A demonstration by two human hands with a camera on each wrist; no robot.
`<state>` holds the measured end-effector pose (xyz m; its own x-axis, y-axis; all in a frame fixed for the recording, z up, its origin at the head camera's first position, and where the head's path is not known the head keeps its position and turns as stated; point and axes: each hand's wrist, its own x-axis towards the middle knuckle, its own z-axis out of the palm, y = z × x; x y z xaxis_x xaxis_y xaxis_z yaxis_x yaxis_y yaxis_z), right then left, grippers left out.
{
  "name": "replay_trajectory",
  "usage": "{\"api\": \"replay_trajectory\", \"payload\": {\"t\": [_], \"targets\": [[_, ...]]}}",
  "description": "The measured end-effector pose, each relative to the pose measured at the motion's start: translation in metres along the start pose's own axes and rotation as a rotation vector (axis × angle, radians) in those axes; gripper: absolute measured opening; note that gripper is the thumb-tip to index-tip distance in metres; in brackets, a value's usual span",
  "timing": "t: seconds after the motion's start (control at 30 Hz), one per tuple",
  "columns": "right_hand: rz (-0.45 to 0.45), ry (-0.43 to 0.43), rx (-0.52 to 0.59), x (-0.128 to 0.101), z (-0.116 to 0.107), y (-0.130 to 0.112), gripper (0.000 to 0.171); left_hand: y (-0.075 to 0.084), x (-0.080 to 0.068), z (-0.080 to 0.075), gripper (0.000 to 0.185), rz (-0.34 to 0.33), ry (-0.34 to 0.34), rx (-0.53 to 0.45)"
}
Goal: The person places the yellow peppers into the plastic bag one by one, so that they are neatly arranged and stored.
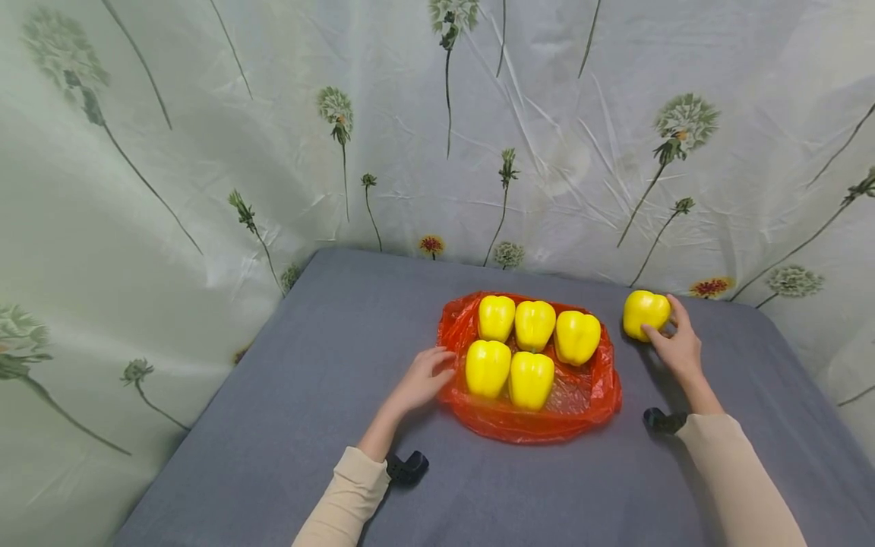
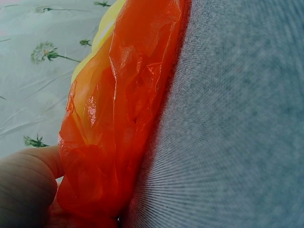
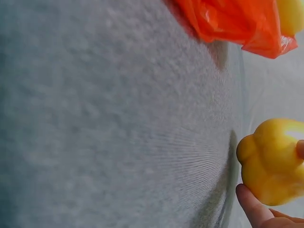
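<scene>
A red plastic bag (image 1: pixel 601 395) lies spread open on the grey surface, with several yellow bell peppers (image 1: pixel 488 368) standing inside it in two rows. At the bag's left edge is my left hand (image 1: pixel 418 377), its curved fingers holding the rim. In the left wrist view, part of that hand (image 2: pixel 28 183) shows against the crumpled red plastic (image 2: pixel 114 128), while its other fingers are hidden. To the right of the bag, my right hand (image 1: pixel 679 346) grips another yellow bell pepper (image 1: pixel 645 313) between thumb and fingers. The right wrist view shows this pepper (image 3: pixel 270 161) close up, with a fingertip against its side.
The grey cloth-covered table (image 1: pixel 328 327) extends around the bag. Behind it and at the left hangs a pale curtain (image 1: pixel 410 152) printed with dandelions. A black camera mount (image 1: pixel 408 469) sits at the left wrist, and another mount (image 1: pixel 663 421) at the right wrist.
</scene>
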<state>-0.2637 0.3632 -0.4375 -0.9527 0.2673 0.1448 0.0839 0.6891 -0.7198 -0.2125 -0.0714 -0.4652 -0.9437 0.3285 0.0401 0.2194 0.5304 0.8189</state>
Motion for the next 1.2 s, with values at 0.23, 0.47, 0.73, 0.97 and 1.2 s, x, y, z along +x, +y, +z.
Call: {"api": "replay_trajectory", "payload": {"t": [0.23,0.47,0.73,0.97,1.2], "targets": [[0.065,-0.014,0.08,-0.01,-0.004,-0.005,0.074,0.0,0.0,0.0,0.04,-0.007,0.009,0.005],[0.061,-0.023,0.222,-0.024,-0.01,-0.016,0.075,-0.002,0.001,0.001,0.041,-0.027,0.003,-0.001],[0.0,-0.064,0.297,-0.042,-0.018,-0.028,0.075,-0.003,0.0,0.001,0.041,-0.023,0.002,0.004],[-0.064,-0.111,0.341,-0.06,-0.02,-0.039,0.075,-0.002,0.0,0.001,0.041,-0.024,0.002,0.0],[-0.086,-0.151,0.321,-0.076,-0.018,-0.049,0.075,-0.002,0.002,0.001,0.041,-0.013,0.008,0.019]]}}
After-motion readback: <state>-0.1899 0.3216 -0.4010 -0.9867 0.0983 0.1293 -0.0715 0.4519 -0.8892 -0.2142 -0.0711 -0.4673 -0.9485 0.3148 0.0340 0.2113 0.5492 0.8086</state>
